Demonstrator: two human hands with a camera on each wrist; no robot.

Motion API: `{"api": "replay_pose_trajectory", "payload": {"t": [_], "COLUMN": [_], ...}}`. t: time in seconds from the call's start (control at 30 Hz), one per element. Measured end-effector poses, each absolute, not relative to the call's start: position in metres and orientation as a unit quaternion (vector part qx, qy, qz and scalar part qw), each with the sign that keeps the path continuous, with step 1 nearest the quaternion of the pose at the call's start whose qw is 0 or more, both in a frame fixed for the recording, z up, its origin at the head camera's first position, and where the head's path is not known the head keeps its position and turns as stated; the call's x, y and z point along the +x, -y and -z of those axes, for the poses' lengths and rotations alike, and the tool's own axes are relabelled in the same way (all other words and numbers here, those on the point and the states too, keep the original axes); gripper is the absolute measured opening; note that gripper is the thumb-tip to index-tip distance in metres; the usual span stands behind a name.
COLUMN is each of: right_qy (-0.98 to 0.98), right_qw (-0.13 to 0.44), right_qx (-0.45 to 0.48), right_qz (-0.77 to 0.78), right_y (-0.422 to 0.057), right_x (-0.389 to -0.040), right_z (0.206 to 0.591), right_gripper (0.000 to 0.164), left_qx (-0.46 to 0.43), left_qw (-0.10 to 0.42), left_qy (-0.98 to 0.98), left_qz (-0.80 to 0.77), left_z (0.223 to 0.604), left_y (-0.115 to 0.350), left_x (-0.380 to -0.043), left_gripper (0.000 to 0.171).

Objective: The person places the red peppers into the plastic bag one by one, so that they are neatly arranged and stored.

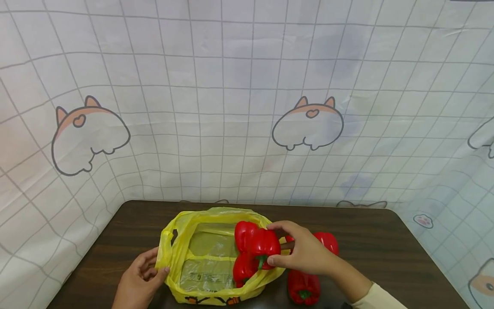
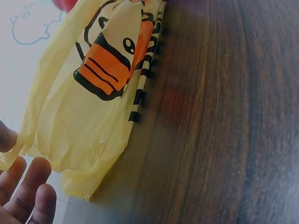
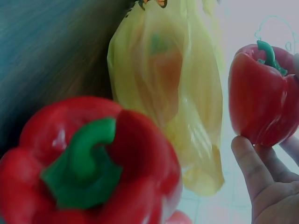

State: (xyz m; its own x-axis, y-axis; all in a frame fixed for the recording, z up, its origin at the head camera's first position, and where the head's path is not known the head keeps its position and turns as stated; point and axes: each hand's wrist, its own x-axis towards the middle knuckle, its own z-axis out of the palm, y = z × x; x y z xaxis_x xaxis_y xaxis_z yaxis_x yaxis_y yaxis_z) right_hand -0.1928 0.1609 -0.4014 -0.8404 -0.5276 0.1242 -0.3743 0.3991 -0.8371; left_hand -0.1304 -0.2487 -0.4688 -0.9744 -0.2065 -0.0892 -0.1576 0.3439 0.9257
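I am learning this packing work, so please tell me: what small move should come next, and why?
Probably lower the held red pepper into the yellow bag and release it: the right grip holds it over the open mouth, while the left grip pinches the bag's edge.

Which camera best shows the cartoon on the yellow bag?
The left wrist view: the cartoon appears large, its eye and orange shape plain. The head view shows only slivers low on the yellow bag; the right wrist view, just an orange-and-black scrap at the top.
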Motion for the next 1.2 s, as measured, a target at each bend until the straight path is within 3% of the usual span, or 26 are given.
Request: {"api": "replay_pose_trajectory", "payload": {"t": [0.73,1.2], "right_qy": [-0.814,-0.835], "right_qw": [0.111,0.071], "right_qx": [-0.305,-0.314], "right_qz": [0.483,0.447], "right_y": [-0.106,-0.084], "right_x": [-0.198,-0.198], "right_z": [0.409,0.425], "right_gripper": [0.069,0.069], "left_qx": [0.114,0.115], "left_qw": [0.019,0.022], "left_qy": [0.816,0.815], "left_qz": [0.566,0.567], "left_z": [0.472,0.47], "left_y": [0.249,0.25], "left_x": [-0.132,-0.13], "left_gripper": [0.076,0.074]}}
